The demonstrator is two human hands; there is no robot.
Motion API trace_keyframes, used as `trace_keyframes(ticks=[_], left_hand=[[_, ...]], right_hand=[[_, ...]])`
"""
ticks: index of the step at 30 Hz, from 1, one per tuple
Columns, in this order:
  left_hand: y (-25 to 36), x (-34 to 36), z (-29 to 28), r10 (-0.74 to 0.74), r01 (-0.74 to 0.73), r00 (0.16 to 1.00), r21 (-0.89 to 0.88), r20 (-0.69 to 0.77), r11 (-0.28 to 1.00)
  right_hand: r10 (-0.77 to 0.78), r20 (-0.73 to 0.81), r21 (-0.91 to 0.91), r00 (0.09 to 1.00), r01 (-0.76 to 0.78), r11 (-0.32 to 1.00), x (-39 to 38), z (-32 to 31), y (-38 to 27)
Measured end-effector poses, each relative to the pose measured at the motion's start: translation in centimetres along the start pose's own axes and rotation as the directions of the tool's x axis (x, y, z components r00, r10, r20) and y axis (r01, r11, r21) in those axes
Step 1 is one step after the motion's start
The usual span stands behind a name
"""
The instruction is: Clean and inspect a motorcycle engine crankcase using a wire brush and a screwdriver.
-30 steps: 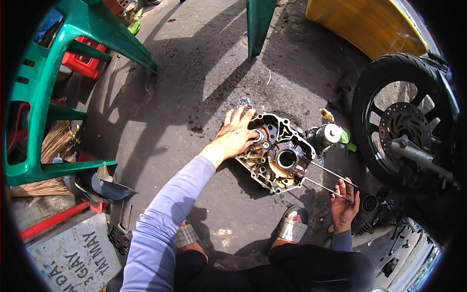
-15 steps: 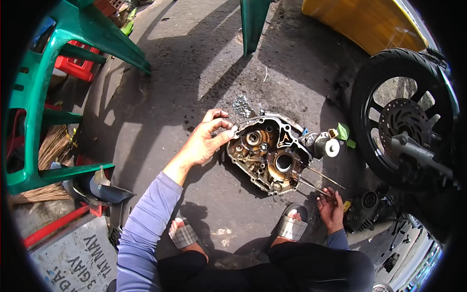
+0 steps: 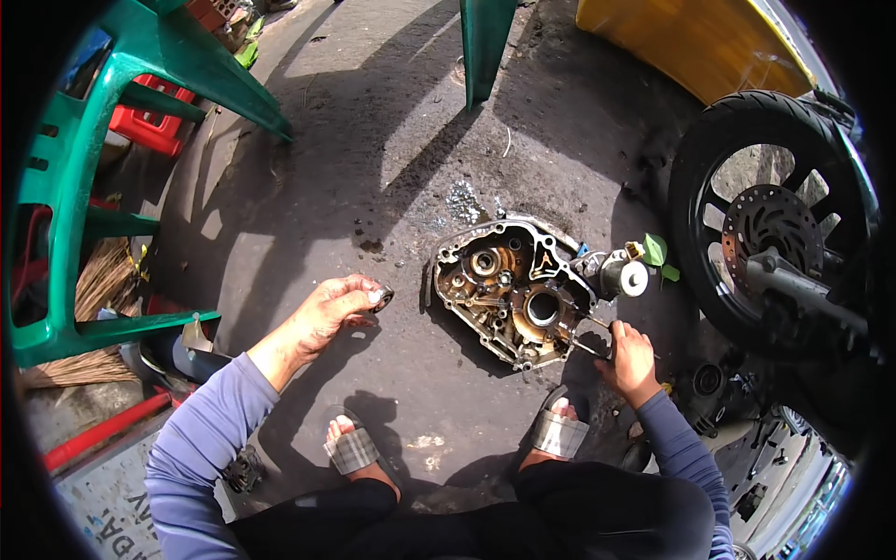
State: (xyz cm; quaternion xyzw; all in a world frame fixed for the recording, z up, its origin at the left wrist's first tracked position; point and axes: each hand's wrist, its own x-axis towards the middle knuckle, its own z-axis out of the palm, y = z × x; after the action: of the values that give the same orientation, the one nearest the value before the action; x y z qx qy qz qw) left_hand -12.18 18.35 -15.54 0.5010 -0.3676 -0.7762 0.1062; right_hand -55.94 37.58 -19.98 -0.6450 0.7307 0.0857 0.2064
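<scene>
An opened engine crankcase half [image 3: 509, 303] lies on the dark ground in front of me, its oily inside facing up. My left hand [image 3: 336, 310] is off to its left, pinching a small dark round metal part [image 3: 381, 299] between thumb and fingers. The fingers hide most of that part, so its exact kind cannot be read. On the other side, my right hand [image 3: 630, 362] is closed around the long thin studs [image 3: 590, 349] that stick out of the crankcase's right side. A silver cylindrical motor [image 3: 623, 275] is attached next to the studs.
A motorcycle wheel [image 3: 691, 215] with a brake disc stands at the right. Dark engine parts [image 3: 707, 383] lie below it. A green plastic chair [image 3: 79, 187] and a straw broom [image 3: 105, 280] are at the left. An oily wet patch [image 3: 464, 201] marks the ground beyond the crankcase.
My left hand has left the crankcase's edge and moved left and nearer, with the small round part in it. My right hand has moved up along the studs and closed around them.
</scene>
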Motion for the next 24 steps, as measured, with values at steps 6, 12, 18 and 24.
trace_keyframes(ticks=[6,12,18,24], left_hand=[[0.6,-9.8,-3.4,-0.137,0.144,0.981,0.047,-0.135,0.988],[-0.4,-22.5,-5.5,-0.152,0.084,0.944,-0.233,-0.293,0.969],[-6.0,-40.6,-1.0,-0.247,-0.258,0.715,-0.575,-0.654,0.776],[-16.0,-55.3,16.7,-0.635,-0.617,0.372,-0.692,-0.677,0.376]], right_hand=[[-0.051,0.068,0.118,0.996,0.043,0.992,1.8,-1.1,-1.1],[-0.054,0.210,-0.042,0.976,0.064,0.997,2.1,-7.5,-3.8],[0.027,0.164,-0.208,0.986,0.007,0.978,2.9,-15.5,-11.8],[-0.173,0.173,-0.193,0.970,0.206,0.959,1.8,-19.5,-20.5]])
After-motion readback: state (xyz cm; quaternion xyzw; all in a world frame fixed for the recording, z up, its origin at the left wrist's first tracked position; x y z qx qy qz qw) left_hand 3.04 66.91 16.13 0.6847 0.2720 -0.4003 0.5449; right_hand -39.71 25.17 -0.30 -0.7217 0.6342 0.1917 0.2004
